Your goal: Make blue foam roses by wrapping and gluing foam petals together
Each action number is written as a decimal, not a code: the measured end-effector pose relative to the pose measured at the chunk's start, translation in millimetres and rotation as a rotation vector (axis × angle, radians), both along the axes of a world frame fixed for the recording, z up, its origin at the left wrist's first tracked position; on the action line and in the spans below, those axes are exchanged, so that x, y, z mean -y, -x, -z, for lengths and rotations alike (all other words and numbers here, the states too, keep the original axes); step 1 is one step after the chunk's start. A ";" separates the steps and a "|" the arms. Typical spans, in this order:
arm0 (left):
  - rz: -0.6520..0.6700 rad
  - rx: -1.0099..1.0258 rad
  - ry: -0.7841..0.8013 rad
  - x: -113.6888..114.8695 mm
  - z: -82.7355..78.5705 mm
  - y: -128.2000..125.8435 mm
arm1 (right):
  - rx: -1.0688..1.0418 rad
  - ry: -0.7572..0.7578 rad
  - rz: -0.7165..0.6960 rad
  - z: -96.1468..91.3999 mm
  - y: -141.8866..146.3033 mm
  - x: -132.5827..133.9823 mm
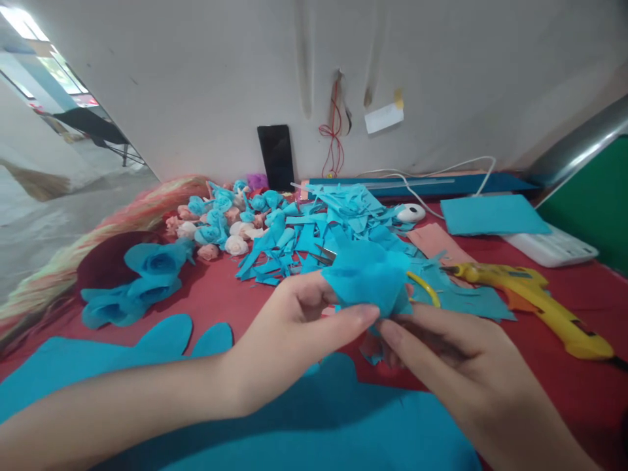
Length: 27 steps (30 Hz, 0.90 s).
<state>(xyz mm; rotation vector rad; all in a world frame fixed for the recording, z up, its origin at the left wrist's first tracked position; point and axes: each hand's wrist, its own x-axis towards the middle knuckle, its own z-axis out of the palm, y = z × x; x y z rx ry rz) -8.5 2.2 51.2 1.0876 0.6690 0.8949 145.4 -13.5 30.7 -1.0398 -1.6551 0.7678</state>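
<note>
My two hands meet over the red table [564, 392]: my left hand [289, 333] and my right hand [456, 366] both pinch one blue felt flower [366, 278], fingers closed on its ruffled edge, just above the table's near middle. One yellow glue gun [534, 301] lies to my right, its cord end cut off by the frame. Two finished blue flowers [142, 278] rest to my left, soft and layered. Beyond, a heap of blue felt scraps [318, 226], angular and too many to count, and a cluster of small rosebuds [216, 226] in blue, pink and white. A large flat blue felt sheet [294, 432], lobed at its edge, lies under my forearms. My right fingertips are partly hidden beneath the flower.
</note>
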 end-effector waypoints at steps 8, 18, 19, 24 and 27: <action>0.121 0.019 -0.195 -3.6 -9.5 7.9 | 0.052 0.234 -0.019 -21.5 -0.3 -7.6; 0.080 -0.248 -0.380 -8.0 -15.0 15.1 | -0.077 0.428 -0.200 -18.3 -10.7 -0.7; 0.078 -0.268 -0.391 -8.5 -16.9 16.0 | -0.096 0.453 -0.242 -18.1 -11.9 0.4; 0.076 -0.317 -0.411 -8.9 -24.2 18.0 | -0.089 0.447 -0.277 -20.6 -12.8 0.7; 0.056 -0.324 -0.419 -8.6 -23.9 18.6 | -0.019 0.382 -0.303 -23.6 -12.2 -1.1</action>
